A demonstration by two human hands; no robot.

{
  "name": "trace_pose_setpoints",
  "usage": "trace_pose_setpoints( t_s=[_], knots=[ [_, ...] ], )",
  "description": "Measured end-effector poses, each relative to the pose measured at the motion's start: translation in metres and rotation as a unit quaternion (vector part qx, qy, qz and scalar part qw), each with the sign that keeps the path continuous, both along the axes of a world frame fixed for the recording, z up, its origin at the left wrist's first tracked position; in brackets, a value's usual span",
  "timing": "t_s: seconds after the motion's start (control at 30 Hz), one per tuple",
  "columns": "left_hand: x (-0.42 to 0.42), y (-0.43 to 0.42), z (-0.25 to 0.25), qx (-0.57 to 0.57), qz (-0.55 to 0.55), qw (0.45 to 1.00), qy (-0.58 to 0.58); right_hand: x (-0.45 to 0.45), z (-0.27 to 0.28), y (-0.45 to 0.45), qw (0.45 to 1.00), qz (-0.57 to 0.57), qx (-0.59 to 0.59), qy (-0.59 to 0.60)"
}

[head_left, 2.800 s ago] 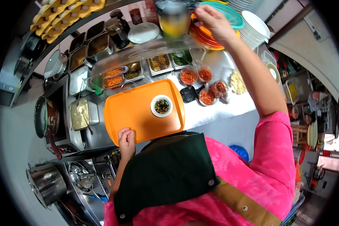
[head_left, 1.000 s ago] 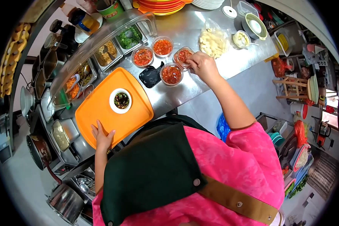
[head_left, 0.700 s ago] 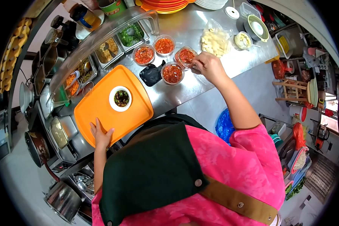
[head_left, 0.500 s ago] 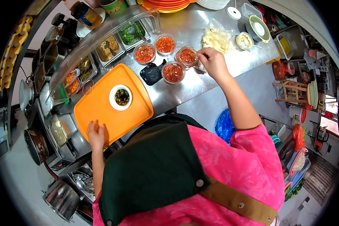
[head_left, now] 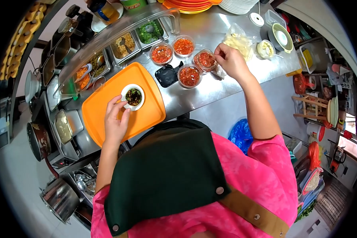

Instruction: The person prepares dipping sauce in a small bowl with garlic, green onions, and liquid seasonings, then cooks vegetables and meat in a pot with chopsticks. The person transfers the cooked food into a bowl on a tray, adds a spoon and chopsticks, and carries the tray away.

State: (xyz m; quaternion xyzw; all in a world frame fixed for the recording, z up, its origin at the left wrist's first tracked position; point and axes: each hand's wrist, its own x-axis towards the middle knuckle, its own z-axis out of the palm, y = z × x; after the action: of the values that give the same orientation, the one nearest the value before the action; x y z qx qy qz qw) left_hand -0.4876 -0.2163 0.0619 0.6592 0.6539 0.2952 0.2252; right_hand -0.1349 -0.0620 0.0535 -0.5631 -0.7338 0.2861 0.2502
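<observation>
My left hand (head_left: 117, 119) is over the orange tray (head_left: 150, 113), its fingers apart at the near-left rim of a small white bowl (head_left: 141, 102) of dark sauce with green bits. Whether the fingertips touch the bowl is hard to see. My right hand (head_left: 233, 61) has its fingers pinched at the right rim of a clear plastic tub of chopped red chili (head_left: 206, 60), which looks tilted. Close by are another chili tub (head_left: 189, 76), two more chili tubs farther back and a black lidded container (head_left: 167, 75).
Behind the tray are metal pans of toppings (head_left: 124, 47) under a clear curved cover (head_left: 119, 29). To the right lie a plastic bag of pale pieces (head_left: 240, 39), a small tub with a spoon (head_left: 265, 48) and a green strainer (head_left: 281, 37). Stacked plates (head_left: 190, 4) stand at the back.
My left hand has moved from the tray's near-left edge up to the white bowl. My right hand stays at the chili tub, which has shifted slightly towards me. The whole view has also shifted.
</observation>
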Motion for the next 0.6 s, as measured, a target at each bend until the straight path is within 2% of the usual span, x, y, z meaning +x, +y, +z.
trace_pose_setpoints(
  t_s=[0.07, 0.13, 0.17, 0.23, 0.3, 0.33, 0.4, 0.47, 0.6],
  knots=[
    [0.004, 0.0, -0.001, -0.033, -0.009, 0.999, -0.028, 0.006, -0.014, 0.013, 1.0, 0.016, -0.022, -0.005],
    [0.003, 0.001, -0.008, -0.004, -0.021, 1.0, -0.001, 0.008, -0.022, 0.023, 1.0, 0.01, -0.028, 0.009],
    [0.004, 0.003, -0.011, 0.0, -0.026, 1.0, -0.009, 0.013, -0.028, 0.027, 0.997, 0.034, 0.061, -0.024],
    [0.017, 0.011, -0.006, -0.024, -0.019, 0.998, -0.06, 0.015, -0.026, 0.027, 0.996, 0.022, 0.065, -0.05],
    [0.025, 0.029, -0.028, 0.034, -0.064, 0.997, -0.001, 0.012, -0.022, 0.021, 0.997, 0.017, 0.068, -0.044],
    [0.035, 0.04, -0.033, 0.045, -0.084, 0.995, 0.039, 0.009, -0.019, 0.016, 0.995, -0.022, 0.093, -0.005],
    [0.064, 0.06, -0.034, 0.008, -0.083, 0.985, 0.152, 0.001, -0.013, 0.001, 0.991, -0.058, 0.119, 0.034],
    [0.083, 0.081, -0.051, -0.023, -0.086, 0.978, 0.19, -0.007, -0.009, -0.019, 0.982, -0.055, 0.172, 0.059],
    [0.099, 0.098, -0.069, -0.107, -0.094, 0.968, 0.205, -0.013, -0.022, -0.048, 0.978, -0.016, 0.16, 0.13]
  ],
)
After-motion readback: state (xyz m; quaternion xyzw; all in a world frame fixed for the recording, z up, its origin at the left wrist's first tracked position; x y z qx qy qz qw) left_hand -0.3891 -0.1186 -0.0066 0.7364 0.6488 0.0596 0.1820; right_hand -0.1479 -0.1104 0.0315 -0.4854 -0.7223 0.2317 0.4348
